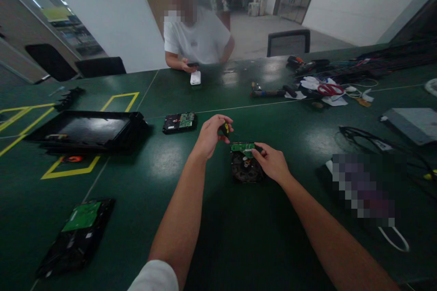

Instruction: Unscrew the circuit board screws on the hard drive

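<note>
A hard drive lies on the green table in front of me, its green circuit board at the far end. My right hand grips the drive's right side, with thumb and fingertips at the board. In my left hand is a small screwdriver with a black and yellow handle, pinched between the fingers. It is above and left of the board; its tip is too small to make out. Another hard drive with a green board sits beyond my left hand.
Black panels are stacked at the left, and a larger device with a green board lies nearer me. Cables and tools, a grey metal box and a blurred-out object lie right. Across the table, a person holds a phone.
</note>
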Available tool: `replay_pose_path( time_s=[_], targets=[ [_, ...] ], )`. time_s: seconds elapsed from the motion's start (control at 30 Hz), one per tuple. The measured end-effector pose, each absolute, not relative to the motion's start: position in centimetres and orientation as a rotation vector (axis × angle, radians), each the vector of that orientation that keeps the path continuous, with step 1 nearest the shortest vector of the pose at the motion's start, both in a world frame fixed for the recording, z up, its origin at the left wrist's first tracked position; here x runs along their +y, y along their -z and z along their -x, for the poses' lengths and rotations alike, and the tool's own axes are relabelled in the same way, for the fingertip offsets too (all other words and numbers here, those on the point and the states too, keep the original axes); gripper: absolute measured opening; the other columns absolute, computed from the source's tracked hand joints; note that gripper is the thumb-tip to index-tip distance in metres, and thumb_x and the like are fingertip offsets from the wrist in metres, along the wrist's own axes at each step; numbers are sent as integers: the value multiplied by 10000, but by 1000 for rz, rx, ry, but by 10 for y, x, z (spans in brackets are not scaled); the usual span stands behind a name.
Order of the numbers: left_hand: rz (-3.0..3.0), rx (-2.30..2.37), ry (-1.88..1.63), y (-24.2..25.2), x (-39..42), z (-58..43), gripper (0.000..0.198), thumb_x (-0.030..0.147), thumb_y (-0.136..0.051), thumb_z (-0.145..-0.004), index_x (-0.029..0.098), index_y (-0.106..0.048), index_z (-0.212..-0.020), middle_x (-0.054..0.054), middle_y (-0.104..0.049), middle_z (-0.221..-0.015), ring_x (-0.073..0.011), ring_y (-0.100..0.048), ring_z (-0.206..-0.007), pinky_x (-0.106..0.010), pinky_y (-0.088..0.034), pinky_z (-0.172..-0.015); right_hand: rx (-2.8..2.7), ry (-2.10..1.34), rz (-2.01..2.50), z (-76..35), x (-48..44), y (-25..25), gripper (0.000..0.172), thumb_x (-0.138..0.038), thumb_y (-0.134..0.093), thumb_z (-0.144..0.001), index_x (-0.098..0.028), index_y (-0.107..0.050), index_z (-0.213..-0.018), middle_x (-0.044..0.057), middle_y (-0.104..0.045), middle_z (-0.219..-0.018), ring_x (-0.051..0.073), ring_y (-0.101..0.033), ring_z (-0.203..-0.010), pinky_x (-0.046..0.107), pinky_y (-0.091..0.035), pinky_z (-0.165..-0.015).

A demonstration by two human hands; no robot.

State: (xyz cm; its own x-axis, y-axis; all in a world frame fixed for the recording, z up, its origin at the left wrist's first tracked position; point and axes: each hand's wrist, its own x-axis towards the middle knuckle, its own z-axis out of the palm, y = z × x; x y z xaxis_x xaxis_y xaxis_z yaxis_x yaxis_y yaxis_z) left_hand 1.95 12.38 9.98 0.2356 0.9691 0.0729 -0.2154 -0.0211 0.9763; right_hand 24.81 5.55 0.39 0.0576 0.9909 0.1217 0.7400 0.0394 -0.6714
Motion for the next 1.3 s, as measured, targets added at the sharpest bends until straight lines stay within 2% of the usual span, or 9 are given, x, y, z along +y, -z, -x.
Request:
replay_pose_path(
  time_s=[0.1, 0.27, 0.47, 0.73, 0.9, 1.07, 1.3],
  targets=[
    [-1137, 816, -1157, -100, 123, -21, 186, 341, -537, -865, 191, -621, -938, -54, -647, -823, -196, -664, -793, -252, -537, -516, -1730, -541, 1757, -248, 56, -2, 473, -560, -556, -954, -248, -683, -1287, 9, -736, -791, 178, -672, -672, 286, -461, -595],
    [-1177, 787, -1175, -98, 123, -23, 214, 360, -508, -900, 181, -625, -893, -67, -650, -834, -199, -651, -822, -294, -581, -585, -1731, -558, 1763, -249, 56, -1, 477, -569, -547, -958, -255, -678, -1293, 12, -748, -828, 178, -679, -686, 286, -466, -595],
    [-1262, 824, -1182, -98, 122, -25, 281, 441, -577, -907, 184, -646, -819, -56, -612, -866, -162, -590, -815, -225, -527, -547, -1728, -585, 1765, -248, 55, -5, 477, -564, -545, -963, -255, -667, -1305, 10, -748, -823, 175, -677, -674, 286, -467, -592],
    [-1342, 864, -1140, -101, 119, -22, 225, 383, -613, -908, 184, -704, -856, -60, -605, -871, -151, -585, -808, -200, -491, -521, -1718, -572, 1762, -247, 55, -5, 474, -570, -541, -963, -256, -676, -1292, 11, -745, -810, 181, -682, -682, 285, -466, -586],
    [-1219, 774, -1110, -101, 117, -25, 206, 398, -631, -904, 199, -623, -956, -49, -640, -862, -169, -627, -811, -222, -519, -524, -1744, -565, 1757, -249, 56, -5, 480, -567, -545, -962, -254, -669, -1304, 11, -741, -817, 181, -678, -681, 288, -465, -591],
    [-1176, 762, -1098, -101, 116, -25, 202, 396, -615, -914, 199, -575, -939, -49, -658, -849, -181, -646, -829, -270, -571, -591, -1751, -551, 1760, -249, 56, -4, 480, -565, -544, -963, -251, -671, -1302, 14, -741, -808, 183, -677, -679, 289, -462, -594],
    [-1316, 843, -1137, -101, 120, -20, 227, 361, -577, -908, 182, -699, -839, -72, -628, -923, -179, -594, -894, -226, -534, -570, -1748, -564, 1757, -248, 55, -5, 491, -574, -544, -958, -246, -667, -1303, 16, -745, -812, 189, -686, -692, 290, -475, -603]
  ],
)
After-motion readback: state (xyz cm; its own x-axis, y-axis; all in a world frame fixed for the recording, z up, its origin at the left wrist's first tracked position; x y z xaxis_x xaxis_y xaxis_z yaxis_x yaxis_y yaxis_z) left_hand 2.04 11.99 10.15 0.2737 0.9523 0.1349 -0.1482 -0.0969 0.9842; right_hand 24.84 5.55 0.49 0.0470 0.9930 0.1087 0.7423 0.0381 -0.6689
